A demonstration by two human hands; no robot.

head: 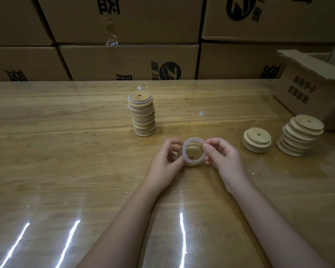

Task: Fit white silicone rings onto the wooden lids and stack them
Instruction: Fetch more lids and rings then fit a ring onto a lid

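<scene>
A round wooden lid (192, 154) with a small hole is held just above the table's middle by my left hand (166, 161), whose fingers curl round its left side. A white silicone ring (188, 160) sits tilted over the lid's top. My right hand (223, 157) pinches the ring's right side between thumb and fingers. Behind the hands, a tall stack of ringed lids (143, 115) stands upright, with a ring showing around its top lid.
Two bare lids (257, 139) lie stacked to the right, beside a taller leaning stack of bare lids (299, 134). An open cardboard box (313, 88) sits at the far right. Cardboard cartons (124, 60) wall the table's far edge. The wooden table (66, 151) carries a glossy cover.
</scene>
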